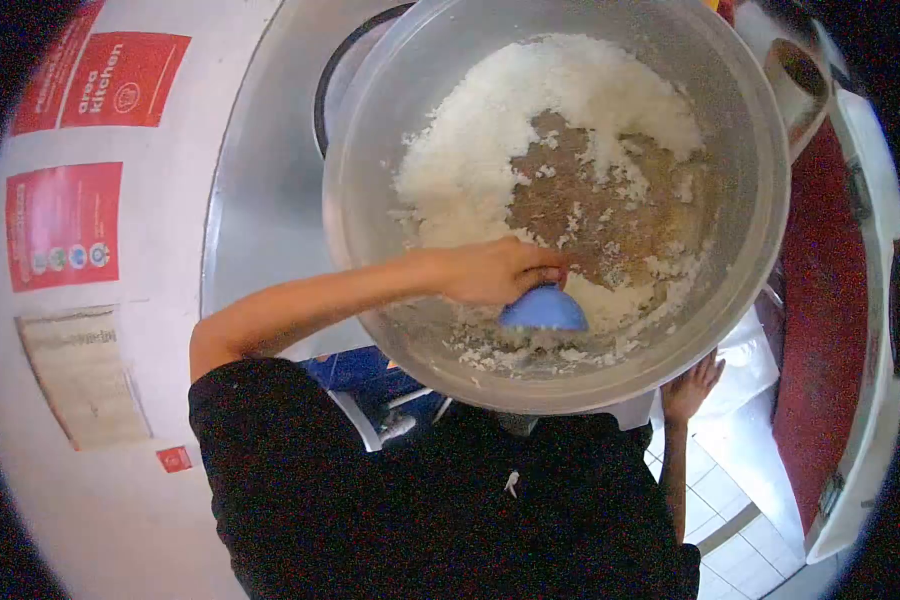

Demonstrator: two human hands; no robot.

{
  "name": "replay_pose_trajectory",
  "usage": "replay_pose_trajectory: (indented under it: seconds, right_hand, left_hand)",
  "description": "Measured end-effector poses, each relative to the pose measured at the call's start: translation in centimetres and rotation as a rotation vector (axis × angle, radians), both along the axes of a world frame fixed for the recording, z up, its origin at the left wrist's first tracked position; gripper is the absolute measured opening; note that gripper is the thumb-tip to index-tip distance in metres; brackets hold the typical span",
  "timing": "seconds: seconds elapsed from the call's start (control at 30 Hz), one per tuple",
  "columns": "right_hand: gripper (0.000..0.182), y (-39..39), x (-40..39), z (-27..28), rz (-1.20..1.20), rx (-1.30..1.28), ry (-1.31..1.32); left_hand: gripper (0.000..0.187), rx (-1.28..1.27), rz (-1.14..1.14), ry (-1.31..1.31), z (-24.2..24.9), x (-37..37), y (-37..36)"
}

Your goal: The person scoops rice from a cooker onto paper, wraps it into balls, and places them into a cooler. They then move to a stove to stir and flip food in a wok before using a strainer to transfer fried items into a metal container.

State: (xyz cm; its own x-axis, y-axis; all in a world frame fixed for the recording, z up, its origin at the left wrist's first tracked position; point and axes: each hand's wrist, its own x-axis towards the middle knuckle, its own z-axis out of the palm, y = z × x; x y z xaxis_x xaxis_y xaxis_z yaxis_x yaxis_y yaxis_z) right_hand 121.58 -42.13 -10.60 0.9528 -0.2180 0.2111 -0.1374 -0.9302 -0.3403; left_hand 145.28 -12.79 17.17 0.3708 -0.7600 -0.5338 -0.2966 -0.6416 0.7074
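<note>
My left hand reaches into a large round basin and is closed on a small blue bowl. The bowl is tilted, its rounded bottom facing up and its rim down near the basin's near wall. White rice lies in a thick band along the far and left sides, with loose grains scattered over the bare brownish bottom. My right hand is outside the basin, below its near right rim, fingers apart and seemingly against the outer wall. It holds nothing that I can see.
A steel counter runs along the left, beside a white wall with red signs. A dark red surface stands to the right. A cardboard-like tube is beyond the basin. White floor tiles show below right.
</note>
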Motion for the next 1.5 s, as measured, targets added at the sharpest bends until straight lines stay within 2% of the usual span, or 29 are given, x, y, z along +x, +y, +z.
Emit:
replay_pose_trajectory:
  seconds: [0.03, 0.13, 0.2, 0.3, 0.37, 0.4, 0.43, 0.5, 0.57, 0.63, 0.67, 0.73, 0.77, 0.8, 0.83, 0.87, 0.9, 0.97, 1.0, 1.03, 1.07, 1.1, 1.17, 1.2, 1.27, 1.37, 1.43, 1.5]
  right_hand:
    - [0.044, 0.7, -0.5, -0.8, -0.015, -0.005, -0.029]
    - [0.044, 1.1, -1.9, -3.2, -0.008, -0.002, -0.021]
    - [0.043, 1.8, -1.4, -2.0, -0.005, 0.074, -0.089]
    - [0.043, 1.9, -1.4, -0.8, -0.005, 0.160, -0.080]
    - [0.037, 2.3, -1.8, -0.6, -0.057, 0.231, -0.167]
    - [0.033, 2.2, -2.1, -0.6, -0.059, 0.221, -0.210]
    - [0.029, 2.0, -2.7, -0.9, -0.061, 0.214, -0.253]
    - [0.020, 1.6, -3.8, -1.8, -0.083, 0.172, -0.140]
    - [0.021, 2.0, -4.3, -1.8, -0.119, 0.204, -0.076]
    - [0.028, 2.7, -5.1, 0.1, -0.040, 0.121, 0.106]
    - [0.031, 3.4, -5.9, 1.3, -0.052, 0.108, 0.093]
    - [0.041, 4.3, -8.1, 2.6, -0.030, 0.134, 0.108]
    - [0.046, 4.5, -9.6, 2.6, 0.021, 0.170, 0.128]
    - [0.046, 5.1, -11.4, 2.2, -0.037, 0.188, 0.144]
    - [0.048, 5.2, -11.8, 1.8, 0.023, 0.196, 0.208]
    - [0.050, 4.7, -12.9, 0.8, 0.106, 0.198, 0.263]
    - [0.050, 4.4, -13.6, -0.1, 0.074, 0.206, 0.256]
    - [0.051, 4.3, -14.8, -2.1, 0.175, 0.128, 0.140]
    - [0.050, 4.2, -15.1, -2.7, 0.171, 0.088, 0.104]
    - [0.050, 4.0, -15.6, -3.3, 0.161, 0.093, 0.099]
    - [0.049, 3.9, -15.3, -3.2, 0.176, 0.111, 0.047]
    - [0.048, 3.9, -15.6, -3.5, 0.197, 0.128, -0.010]
    - [0.046, 3.9, -15.5, -3.6, 0.181, 0.200, -0.058]
    - [0.045, 3.7, -15.7, -3.7, 0.188, 0.241, -0.067]
    - [0.044, 2.6, -15.5, -3.8, 0.188, 0.289, -0.079]
    - [0.043, 2.9, -15.7, -4.3, 0.182, 0.356, -0.141]
    - [0.043, 3.3, -15.7, -4.5, 0.153, 0.331, -0.126]
    - [0.040, 3.4, -15.9, -3.5, 0.153, 0.341, -0.115]
  left_hand:
    - [0.030, 0.019, 0.031, -0.004, 0.7, -0.6, -0.6]
    - [0.027, -0.145, 0.039, -0.006, -0.8, -1.2, -1.1]
    - [0.027, -0.217, -0.025, -0.006, -0.7, -0.7, -1.3]
    - [0.031, -0.288, -0.018, -0.035, 2.0, -0.9, -0.2]
    - [0.032, -0.036, 0.335, 0.386, 3.4, -1.5, -0.5]
    - [0.033, -0.149, 0.389, 0.487, 1.8, -1.6, 0.3]
    - [0.033, -0.164, 0.363, 0.473, 2.9, -2.0, 0.2]
    - [0.034, -0.249, 0.742, 0.585, 5.5, -3.4, -0.2]
    - [0.038, -0.429, 0.916, 0.365, 9.0, -6.2, -1.5]
    - [0.040, -0.752, 0.895, 0.390, 11.0, -9.9, -3.5]
    - [0.041, -0.965, 0.823, 0.501, 11.9, -11.9, -5.1]
    - [0.044, -1.338, 0.605, 0.958, 12.8, -17.0, -9.3]
    - [0.046, -1.428, 0.528, 1.229, 11.5, -19.3, -11.8]
    - [0.047, -1.436, 0.461, 1.446, 9.3, -21.3, -13.5]
    - [0.049, -1.385, 0.442, 1.587, 5.5, -22.6, -15.2]
    - [0.045, -1.211, 0.386, 1.569, -0.5, -23.6, -15.5]
    - [0.043, -1.041, 0.321, 1.534, -8.3, -23.6, -15.2]
    - [0.042, -0.717, 0.895, 1.277, -14.6, -25.5, -16.8]
    - [0.042, -0.702, 0.889, 1.274, -18.3, -25.4, -16.4]
    - [0.041, -0.603, 0.980, 0.910, -22.2, -25.3, -15.9]
    - [0.041, -0.490, 1.044, 0.547, -23.9, -24.7, -15.8]
    - [0.042, -0.522, 0.769, -0.187, -24.4, -24.9, -16.7]
    - [0.053, -0.368, 0.395, -0.612, -23.5, -24.9, -17.4]
    - [0.053, -0.361, 0.398, -0.619, -23.5, -24.8, -17.5]
    - [0.059, -0.219, 0.168, -0.706, -23.9, -24.4, -17.8]
    - [0.062, -0.069, 0.134, -0.593, -24.8, -22.7, -18.3]
    - [0.062, -0.060, 0.105, -0.648, -25.4, -21.9, -18.3]
    - [0.061, -0.163, 0.101, -0.673, -25.5, -21.2, -18.6]
